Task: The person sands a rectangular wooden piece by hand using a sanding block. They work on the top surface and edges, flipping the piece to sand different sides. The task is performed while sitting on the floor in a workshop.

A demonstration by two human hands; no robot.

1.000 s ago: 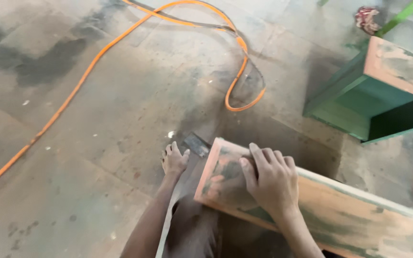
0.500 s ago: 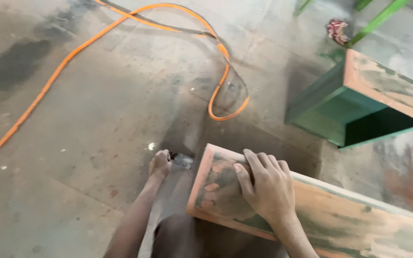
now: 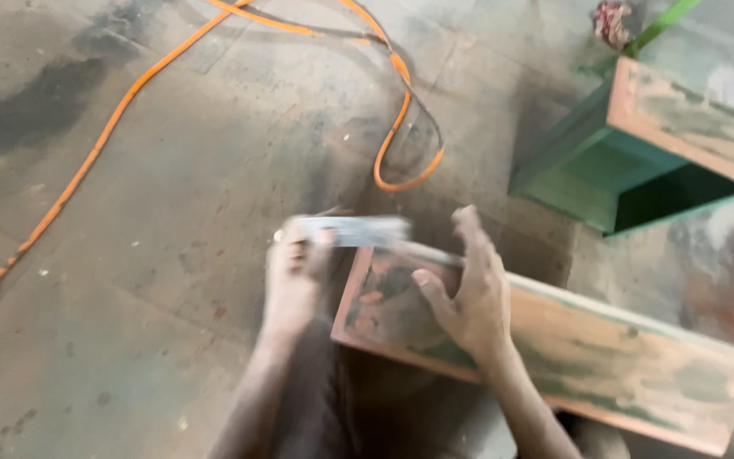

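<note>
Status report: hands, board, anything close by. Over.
Left hand grips flat metal tool. Right hand presses on worn board. Orange cable beyond, green box to the right.

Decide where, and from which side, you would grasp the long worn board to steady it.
Grip the long board at its near end, as the right hand does, coming from above. Its broad flat face lies upward, with the edges free to hook fingers over. The left hand holds a blurred grey tool.
</note>
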